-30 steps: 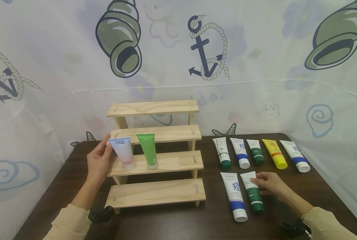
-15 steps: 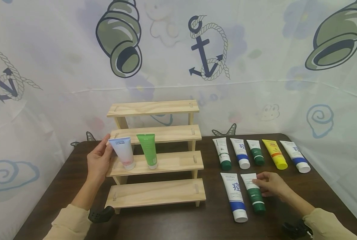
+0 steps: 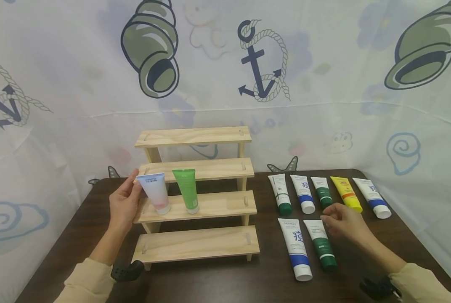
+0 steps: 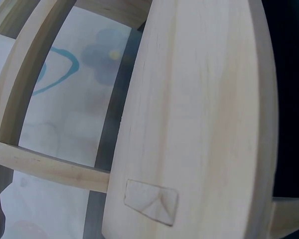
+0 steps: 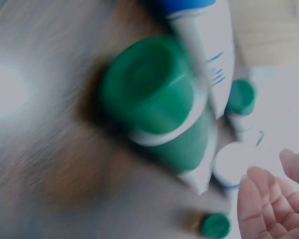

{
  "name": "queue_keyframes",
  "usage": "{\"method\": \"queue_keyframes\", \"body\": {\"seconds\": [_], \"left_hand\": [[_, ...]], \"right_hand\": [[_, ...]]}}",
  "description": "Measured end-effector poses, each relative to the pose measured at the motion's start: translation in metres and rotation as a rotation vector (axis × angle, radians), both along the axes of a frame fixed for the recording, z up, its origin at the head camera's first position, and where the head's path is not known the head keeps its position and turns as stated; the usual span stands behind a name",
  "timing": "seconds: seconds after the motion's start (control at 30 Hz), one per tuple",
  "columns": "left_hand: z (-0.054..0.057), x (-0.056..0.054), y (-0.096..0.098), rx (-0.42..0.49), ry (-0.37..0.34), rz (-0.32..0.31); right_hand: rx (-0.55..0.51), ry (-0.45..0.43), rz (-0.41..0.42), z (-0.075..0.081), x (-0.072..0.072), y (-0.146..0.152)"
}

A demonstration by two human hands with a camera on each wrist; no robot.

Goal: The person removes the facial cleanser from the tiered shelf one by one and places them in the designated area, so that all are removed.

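On the left, my left hand grips the left end of a wooden stepped rack, beside a light blue and pink tube. A green tube stands on the same step. My right hand hovers with loosely bent fingers, holding nothing, just right of a green-and-white tube lying on the table. In the right wrist view, that tube's green cap looks large and blurred, apart from my fingers. A white-and-blue tube lies to its left.
Behind my right hand lies a row of several tubes, among them a yellow tube and a white-and-blue tube at the far right. The dark table backs onto a printed cloth.
My right hand has let go of the green-and-white tube and moved slightly up and right. The tube has shifted slightly toward me. My left hand stays at the rack.
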State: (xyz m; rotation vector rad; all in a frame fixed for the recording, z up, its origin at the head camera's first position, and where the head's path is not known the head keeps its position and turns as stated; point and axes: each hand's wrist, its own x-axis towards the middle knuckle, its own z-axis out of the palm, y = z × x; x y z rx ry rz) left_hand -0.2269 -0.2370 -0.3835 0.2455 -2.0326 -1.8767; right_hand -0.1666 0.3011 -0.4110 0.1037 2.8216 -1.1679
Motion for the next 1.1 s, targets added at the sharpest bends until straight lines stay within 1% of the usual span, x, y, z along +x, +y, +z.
{"method": "queue_keyframes", "body": {"seconds": [0.1, 0.27, 0.43, 0.6, 0.77, 0.9, 1.1], "left_hand": [[-0.001, -0.001, 0.000, -0.018, -0.001, -0.001], [-0.001, -0.001, -0.001, -0.015, -0.001, -0.006], [0.000, 0.000, 0.000, -0.014, -0.001, 0.000], [0.000, -0.001, -0.001, 0.000, 0.004, -0.008], [0.000, -0.001, -0.001, -0.015, 0.010, -0.013], [0.000, 0.000, 0.000, -0.044, 0.014, -0.008], [-0.001, -0.001, -0.001, 0.036, 0.031, -0.009]], "right_hand": [[-0.017, 0.089, 0.021, 0.014, -0.002, -0.013], [-0.038, 0.222, 0.072, 0.037, -0.005, -0.039], [-0.109, 0.336, 0.134, 0.050, -0.009, -0.064], [-0.189, 0.416, 0.197, 0.059, -0.013, -0.093], [-0.277, 0.469, 0.255, 0.067, -0.019, -0.122], [-0.352, 0.484, 0.313, 0.072, -0.023, -0.146], [-0.474, 0.519, 0.396, 0.080, -0.026, -0.180]]}}
